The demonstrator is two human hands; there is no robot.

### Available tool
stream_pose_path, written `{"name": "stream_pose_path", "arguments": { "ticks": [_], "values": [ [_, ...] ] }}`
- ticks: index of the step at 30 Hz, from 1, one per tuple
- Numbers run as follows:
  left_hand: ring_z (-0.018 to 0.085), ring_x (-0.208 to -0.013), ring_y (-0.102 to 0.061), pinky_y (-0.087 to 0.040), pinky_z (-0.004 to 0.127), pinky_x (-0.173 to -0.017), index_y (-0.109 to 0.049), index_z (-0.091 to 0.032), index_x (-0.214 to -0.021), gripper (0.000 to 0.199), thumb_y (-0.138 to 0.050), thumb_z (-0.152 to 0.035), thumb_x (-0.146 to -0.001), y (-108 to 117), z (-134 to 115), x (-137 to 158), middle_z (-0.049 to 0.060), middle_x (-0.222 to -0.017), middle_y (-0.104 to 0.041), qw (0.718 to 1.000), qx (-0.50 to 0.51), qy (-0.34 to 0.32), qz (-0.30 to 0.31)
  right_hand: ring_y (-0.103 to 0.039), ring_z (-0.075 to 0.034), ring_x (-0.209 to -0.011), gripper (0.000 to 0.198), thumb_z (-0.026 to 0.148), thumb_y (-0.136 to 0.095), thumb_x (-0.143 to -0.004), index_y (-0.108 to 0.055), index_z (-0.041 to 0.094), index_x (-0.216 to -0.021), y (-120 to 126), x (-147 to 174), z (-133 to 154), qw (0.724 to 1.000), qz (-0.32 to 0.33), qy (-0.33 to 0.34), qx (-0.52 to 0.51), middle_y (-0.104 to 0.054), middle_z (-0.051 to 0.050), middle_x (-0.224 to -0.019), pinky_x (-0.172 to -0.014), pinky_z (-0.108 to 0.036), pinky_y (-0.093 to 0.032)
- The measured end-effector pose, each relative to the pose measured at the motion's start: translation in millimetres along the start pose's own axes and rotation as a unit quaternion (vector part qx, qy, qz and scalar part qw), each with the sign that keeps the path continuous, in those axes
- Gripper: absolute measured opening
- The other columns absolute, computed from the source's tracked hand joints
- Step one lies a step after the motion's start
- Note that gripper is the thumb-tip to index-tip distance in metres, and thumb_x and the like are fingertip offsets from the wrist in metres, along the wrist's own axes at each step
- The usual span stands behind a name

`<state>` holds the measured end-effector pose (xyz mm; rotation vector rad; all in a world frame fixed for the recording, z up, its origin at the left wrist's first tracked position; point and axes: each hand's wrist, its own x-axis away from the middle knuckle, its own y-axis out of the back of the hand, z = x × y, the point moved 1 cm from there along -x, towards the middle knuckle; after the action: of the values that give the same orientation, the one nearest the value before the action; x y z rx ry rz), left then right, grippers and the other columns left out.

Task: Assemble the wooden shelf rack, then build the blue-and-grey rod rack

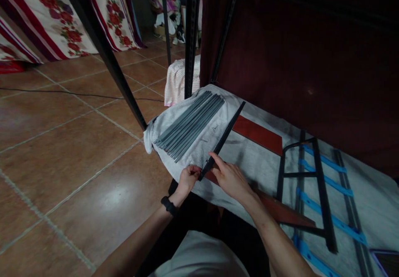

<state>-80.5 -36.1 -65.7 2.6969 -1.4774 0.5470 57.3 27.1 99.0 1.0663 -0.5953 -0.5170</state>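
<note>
Bar (224, 137): black, slanting over the pale cloth (262, 169), beside the grey rods (196, 127).
Right hand (232, 180): fingers clasp the bar's near part.
Left hand (186, 181): fingertips pressed together at its near end; cannot tell what they pinch.
Bar work: apparently small handling at that end.
Next move: calls for steady right support, precise left fingertips.

Surface (378, 206) under pale cloth (262, 168)
Grey rods (190, 126) lie side by side; to their right, reddish boards (258, 136), a black frame (322, 189) and blue strips (343, 226).
</note>
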Motion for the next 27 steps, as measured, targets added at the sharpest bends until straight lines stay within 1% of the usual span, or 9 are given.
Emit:
{"name": "stream_pose_path", "arguments": {
  "ticks": [4,8,12,15,19,22,25,27],
  "values": [
    [0.010,-0.051,-0.050,-0.039,0.023,-0.050,-0.065,-0.015,-0.066,0.024,-0.072,-0.037,-0.062,-0.2,-5.0,4.5,0.000,-0.056,-0.059,1.000,0.016,0.008,0.002,-0.069,-0.021,-0.100,0.059,0.025,-0.040,-0.097,-0.028,0.027,-0.155,1.0,3.5,-1.3,1.000,0.001,0.002,-0.008,-0.074,-0.005,-0.110,-0.086,-0.031,-0.048],
    [0.011,-0.053,-0.051,-0.039,0.023,-0.051,-0.068,-0.014,-0.072,0.021,-0.073,-0.033,-0.062,-0.2,-8.7,9.0,0.002,-0.060,-0.063,0.999,0.034,0.013,0.012,-0.070,-0.022,-0.097,0.058,0.024,-0.040,-0.097,-0.030,0.027,-0.154,2.1,6.7,-2.0,1.000,-0.005,0.016,-0.016,-0.074,-0.004,-0.107,-0.082,-0.031,-0.048],
    [0.011,-0.055,-0.054,-0.040,0.023,-0.053,-0.070,-0.013,-0.081,0.025,-0.073,-0.028,-0.061,0.2,-8.5,11.7,0.003,-0.066,-0.066,0.996,0.067,0.060,0.012,-0.069,-0.021,-0.099,0.057,0.024,-0.041,-0.097,-0.031,0.026,-0.153,0.9,6.4,-0.4,1.000,0.005,0.016,-0.014,-0.074,-0.005,-0.110,-0.082,-0.029,-0.048],
    [0.010,-0.055,-0.053,-0.039,0.022,-0.053,-0.068,-0.014,-0.078,0.024,-0.076,-0.028,-0.060,2.7,-6.5,14.5,0.002,-0.066,-0.065,0.993,0.077,0.085,-0.012,-0.069,-0.021,-0.101,0.057,0.023,-0.040,-0.097,-0.031,0.026,-0.154,0.1,6.2,0.5,1.000,0.008,0.016,-0.014,-0.074,-0.005,-0.110,-0.084,-0.030,-0.048],
    [0.012,-0.059,-0.055,-0.041,0.024,-0.056,-0.068,-0.013,-0.073,0.025,-0.076,-0.035,-0.065,5.4,-3.0,16.4,0.004,-0.068,-0.066,0.995,0.065,0.078,-0.009,-0.069,-0.022,-0.099,0.057,0.023,-0.039,-0.097,-0.030,0.025,-0.154,-0.8,6.6,-0.3,1.000,0.004,0.021,-0.012,-0.074,-0.005,-0.111,-0.083,-0.031,-0.049],
    [0.012,-0.058,-0.054,-0.040,0.025,-0.057,-0.069,-0.012,-0.072,0.021,-0.073,-0.032,-0.066,5.9,-2.9,14.9,0.004,-0.064,-0.065,0.997,0.051,0.052,-0.001,-0.070,-0.022,-0.099,0.057,0.023,-0.039,-0.098,-0.030,0.025,-0.154,-1.6,6.7,-1.5,1.000,0.000,0.026,-0.014,-0.074,-0.005,-0.110,-0.083,-0.031,-0.049],
    [0.012,-0.059,-0.054,-0.040,0.024,-0.058,-0.070,-0.013,-0.079,0.020,-0.073,-0.026,-0.064,5.5,-3.8,14.1,0.004,-0.068,-0.066,0.998,0.054,0.041,0.016,-0.070,-0.022,-0.100,0.057,0.024,-0.040,-0.098,-0.030,0.024,-0.154,-2.6,6.9,-2.2,0.999,-0.004,0.033,-0.018,-0.073,-0.005,-0.113,-0.082,-0.031,-0.049],
    [0.012,-0.060,-0.055,-0.041,0.024,-0.059,-0.070,-0.013,-0.083,0.023,-0.073,-0.028,-0.065,5.2,-2.9,14.4,0.004,-0.072,-0.067,0.996,0.066,0.055,0.012,-0.070,-0.022,-0.099,0.057,0.024,-0.040,-0.098,-0.030,0.024,-0.154,-3.3,7.3,-2.2,0.999,-0.008,0.034,-0.015,-0.074,-0.006,-0.112,-0.081,-0.031,-0.049]
  ]
}}
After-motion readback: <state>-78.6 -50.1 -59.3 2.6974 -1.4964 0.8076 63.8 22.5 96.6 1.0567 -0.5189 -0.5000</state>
